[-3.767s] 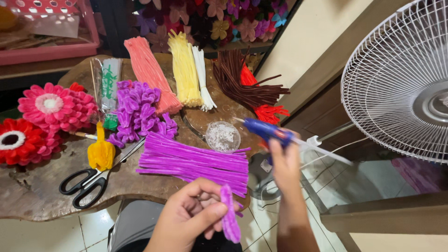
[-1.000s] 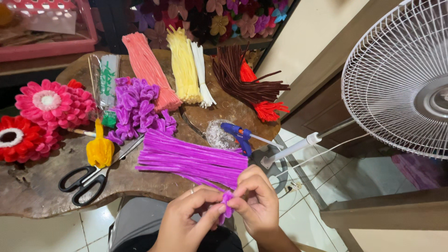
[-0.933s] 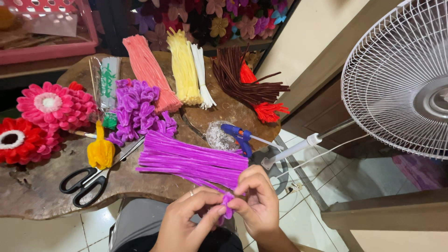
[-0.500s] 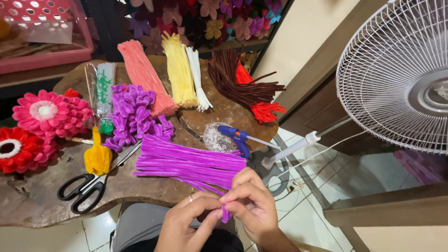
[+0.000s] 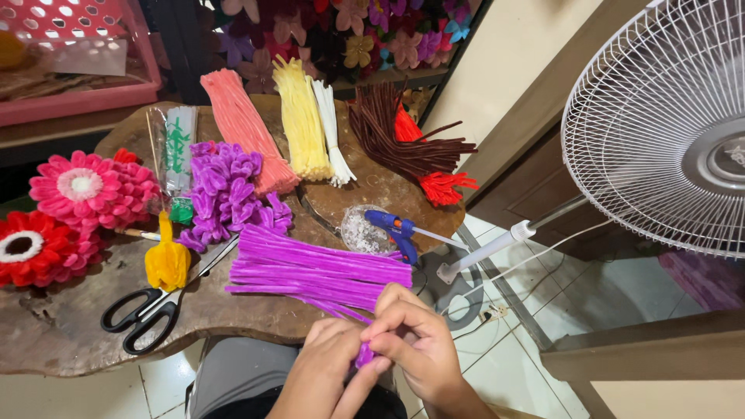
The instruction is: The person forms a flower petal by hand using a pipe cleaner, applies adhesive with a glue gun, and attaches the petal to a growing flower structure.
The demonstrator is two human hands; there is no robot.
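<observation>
Left hand (image 5: 326, 365) and right hand (image 5: 415, 349) pressed together below table edge, both pinching small purple pipe-cleaner piece (image 5: 363, 355) between fingertips; piece mostly hidden, only short end showing between hands, just off near edge of wooden table (image 5: 70, 341). Right above hands, pile of purple pipe cleaners (image 5: 318, 268) on table, a few strands reaching toward fingers. Blue glue gun (image 5: 394, 229) beside pile's right end, next to clear dish (image 5: 358, 231). Black scissors (image 5: 143, 314) left of pile, yellow folded piece (image 5: 167, 260) above handles. Heap of purple looped petals (image 5: 229, 194) behind pile. Pink (image 5: 248, 128), yellow (image 5: 301, 124), white (image 5: 332, 132), brown (image 5: 403, 140) bundles at back. Pink flower (image 5: 89, 186) and red flower (image 5: 35, 244) at left. White fan (image 5: 660, 132) at right, off table.
</observation>
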